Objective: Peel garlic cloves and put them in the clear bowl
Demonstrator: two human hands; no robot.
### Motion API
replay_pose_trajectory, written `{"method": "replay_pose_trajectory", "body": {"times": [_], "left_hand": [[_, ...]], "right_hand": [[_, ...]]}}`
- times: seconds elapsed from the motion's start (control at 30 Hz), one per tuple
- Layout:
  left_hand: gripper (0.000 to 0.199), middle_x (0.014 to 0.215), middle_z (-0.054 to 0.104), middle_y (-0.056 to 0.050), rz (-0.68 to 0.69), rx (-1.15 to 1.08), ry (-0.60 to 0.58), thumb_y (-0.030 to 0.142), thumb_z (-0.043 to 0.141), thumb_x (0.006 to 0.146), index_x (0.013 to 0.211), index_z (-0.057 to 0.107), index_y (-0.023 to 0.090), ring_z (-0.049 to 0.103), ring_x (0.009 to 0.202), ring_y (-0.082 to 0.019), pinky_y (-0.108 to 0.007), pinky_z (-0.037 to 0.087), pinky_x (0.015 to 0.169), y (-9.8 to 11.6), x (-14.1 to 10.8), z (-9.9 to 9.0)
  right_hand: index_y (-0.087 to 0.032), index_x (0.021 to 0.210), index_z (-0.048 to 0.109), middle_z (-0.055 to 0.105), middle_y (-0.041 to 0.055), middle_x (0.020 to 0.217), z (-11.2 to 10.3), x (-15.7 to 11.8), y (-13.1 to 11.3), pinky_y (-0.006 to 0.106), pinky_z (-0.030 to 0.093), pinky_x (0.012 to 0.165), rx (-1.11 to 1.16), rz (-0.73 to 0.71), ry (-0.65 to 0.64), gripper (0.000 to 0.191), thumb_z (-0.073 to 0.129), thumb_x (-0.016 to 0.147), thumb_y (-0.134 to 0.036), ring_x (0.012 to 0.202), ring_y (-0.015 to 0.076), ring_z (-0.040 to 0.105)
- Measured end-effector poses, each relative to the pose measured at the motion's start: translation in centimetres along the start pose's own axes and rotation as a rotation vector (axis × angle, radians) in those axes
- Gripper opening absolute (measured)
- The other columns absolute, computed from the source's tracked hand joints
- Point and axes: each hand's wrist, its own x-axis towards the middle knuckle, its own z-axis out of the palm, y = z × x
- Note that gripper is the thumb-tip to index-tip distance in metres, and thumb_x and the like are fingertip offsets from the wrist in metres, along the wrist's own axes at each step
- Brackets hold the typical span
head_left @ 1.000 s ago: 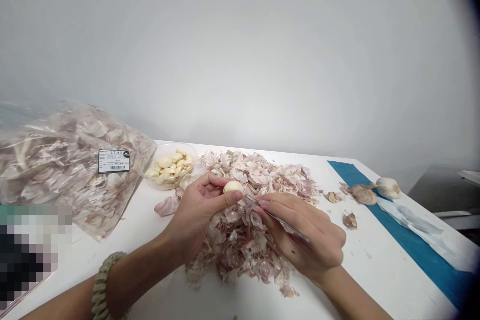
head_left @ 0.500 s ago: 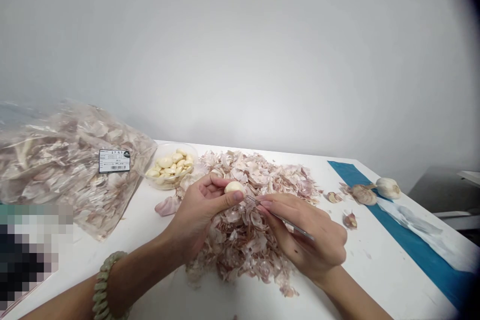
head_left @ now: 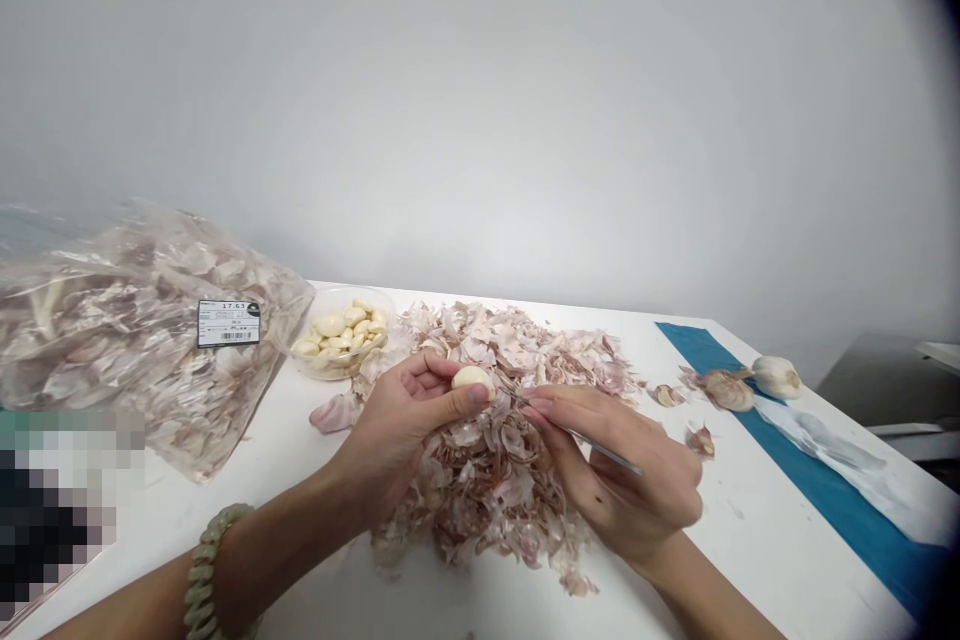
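A peeled, pale garlic clove (head_left: 472, 381) is pinched between the thumb and fingers of my left hand (head_left: 401, 410). My right hand (head_left: 626, 465) grips slim metal tweezers (head_left: 611, 455), whose tips point left and sit just beside the clove. Whether the tips touch it, I cannot tell. Below and behind both hands spreads a heap of garlic skins (head_left: 495, 490). Behind my left hand stands a clear plastic bowl (head_left: 319, 370) with peeled garlic cloves (head_left: 349, 325) in it.
On the left lies a clear plastic bag (head_left: 180, 400) full of skins, with a label. To the right, unpeeled cloves (head_left: 701, 441) lie on the white table (head_left: 750, 530). Garlic bulbs (head_left: 776, 377) and white plastic (head_left: 832, 440) rest by a blue strip (head_left: 870, 530).
My right hand and the tweezers have shifted slightly right, a little away from the clove. The clove has moved a touch to the right in my left hand.
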Motion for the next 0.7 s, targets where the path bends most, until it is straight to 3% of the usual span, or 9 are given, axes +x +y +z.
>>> {"method": "replay_pose_trajectory", "body": {"times": [0.7], "left_hand": [[0.030, 0.079, 0.069, 0.001, -0.025, 0.004, -0.023, 0.021, 0.081, 0.063, 0.080, 0.057, 0.017, 0.063, 0.077, -0.009, -0.024, 0.048, 0.079, 0.03, 0.07, -0.02]], "right_hand": [[-0.015, 0.096, 0.066, 0.073, 0.0052, 0.081, -0.11, -0.18, 0.19, 0.027, 0.061, 0.064, 0.033, 0.036, 0.014, 0.033, 0.064, 0.071, 0.006, 0.076, 0.0149, 0.070]]}}
